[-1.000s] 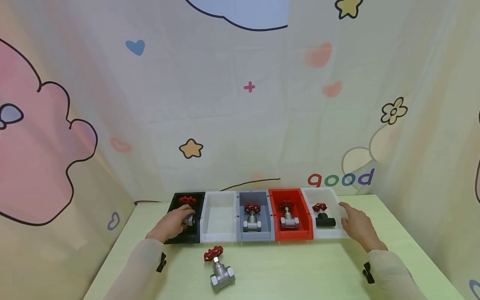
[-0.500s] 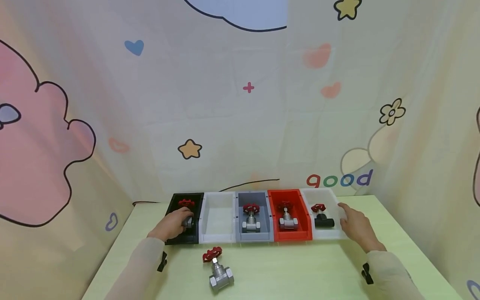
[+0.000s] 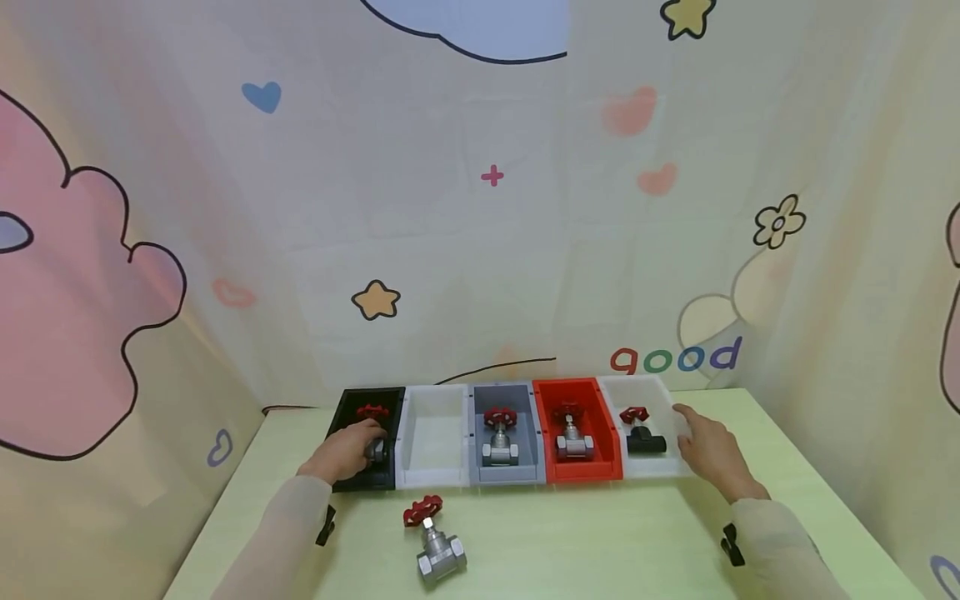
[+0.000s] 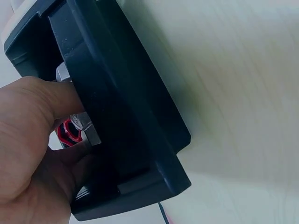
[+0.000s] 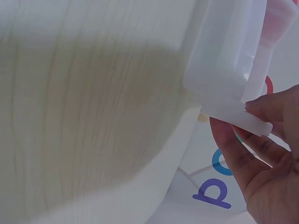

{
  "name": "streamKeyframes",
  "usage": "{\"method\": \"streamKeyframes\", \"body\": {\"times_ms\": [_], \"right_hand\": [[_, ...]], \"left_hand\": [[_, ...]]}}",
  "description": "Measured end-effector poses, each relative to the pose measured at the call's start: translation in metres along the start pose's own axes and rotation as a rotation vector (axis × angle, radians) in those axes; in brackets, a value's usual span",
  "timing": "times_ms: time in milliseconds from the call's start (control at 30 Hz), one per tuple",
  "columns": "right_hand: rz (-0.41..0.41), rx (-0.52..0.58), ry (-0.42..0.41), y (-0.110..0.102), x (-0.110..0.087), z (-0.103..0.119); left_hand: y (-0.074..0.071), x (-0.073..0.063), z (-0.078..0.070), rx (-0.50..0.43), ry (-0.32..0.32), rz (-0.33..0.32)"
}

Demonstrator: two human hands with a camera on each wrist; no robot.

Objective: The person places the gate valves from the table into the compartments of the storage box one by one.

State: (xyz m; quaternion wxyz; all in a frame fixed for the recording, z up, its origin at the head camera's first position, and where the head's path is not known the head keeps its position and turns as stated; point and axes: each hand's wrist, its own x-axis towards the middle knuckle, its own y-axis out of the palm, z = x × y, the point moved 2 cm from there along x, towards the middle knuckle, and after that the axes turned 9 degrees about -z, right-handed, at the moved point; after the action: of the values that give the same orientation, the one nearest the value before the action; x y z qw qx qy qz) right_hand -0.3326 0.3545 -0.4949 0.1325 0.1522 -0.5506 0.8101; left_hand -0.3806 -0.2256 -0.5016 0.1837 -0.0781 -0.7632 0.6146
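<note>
At the left end of the row, my left hand (image 3: pixel 348 450) reaches into the black bin (image 4: pixel 126 102) and holds a metal gate valve with a red handwheel (image 3: pixel 372 412). Part of the valve's body (image 4: pixel 84 122) shows between thumb and fingers in the left wrist view; the rest is hidden by the hand and the bin wall. My right hand (image 3: pixel 712 450) pinches the rim of the right-end white bin (image 5: pixel 238 114), thumb on one side and fingers on the other. In that bin lies a black valve with a red handwheel (image 3: pixel 645 438).
Between the end bins stand a white bin (image 3: pixel 433 477), a grey bin (image 3: pixel 480 475) with a metal valve (image 3: pixel 500 450), and a red bin (image 3: pixel 581 472) with another metal valve (image 3: pixel 574 444). One more metal valve (image 3: pixel 441 554) lies on the table (image 3: pixel 570 542) in front. A printed curtain (image 3: pixel 450 208) hangs behind.
The head view has shifted slightly, so everything sits a little further left in it. Both hands keep their places at the end bins, with their holds unchanged.
</note>
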Motion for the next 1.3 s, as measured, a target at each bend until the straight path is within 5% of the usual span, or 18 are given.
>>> {"method": "streamKeyframes", "body": {"times_ms": [533, 933, 1300], "right_hand": [[0.024, -0.014, 0.017, 0.001, -0.003, 0.002], [0.025, -0.004, 0.028, 0.001, -0.002, 0.002], [-0.013, -0.001, -0.01, 0.001, -0.002, 0.001]], "left_hand": [[0.008, -0.007, -0.003, 0.022, 0.037, -0.029], [0.001, -0.006, -0.003, 0.022, -0.018, -0.006], [-0.019, -0.013, -0.005, -0.033, -0.078, -0.139]]}}
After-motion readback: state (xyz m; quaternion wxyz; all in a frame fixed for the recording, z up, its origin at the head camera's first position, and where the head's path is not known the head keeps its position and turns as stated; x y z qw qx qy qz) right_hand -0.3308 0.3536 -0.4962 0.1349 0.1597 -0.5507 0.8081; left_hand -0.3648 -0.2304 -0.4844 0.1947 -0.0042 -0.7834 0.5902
